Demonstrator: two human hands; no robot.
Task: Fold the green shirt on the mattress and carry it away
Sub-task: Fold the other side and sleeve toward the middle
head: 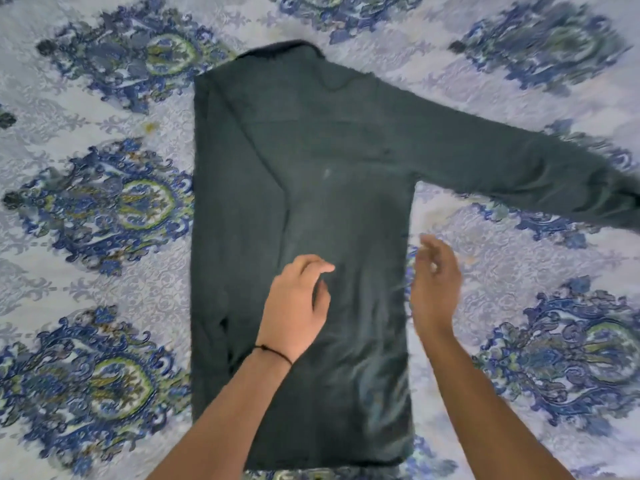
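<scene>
The dark green shirt (pixel 311 188) lies flat on the mattress (pixel 104 81), collar at the far end. Its left side and sleeve are folded inward over the body. The right sleeve (pixel 519 174) stretches out to the right edge of the view. My left hand (pixel 298 303) hovers over the lower middle of the shirt, fingers loosely curled, holding nothing. My right hand (pixel 436 282) is just off the shirt's right edge above the sheet, fingers apart and blurred.
The mattress is covered by a pale sheet with large blue and green paisley motifs (pixel 138 209) on all sides of the shirt. A thin black band (pixel 273 353) circles my left wrist.
</scene>
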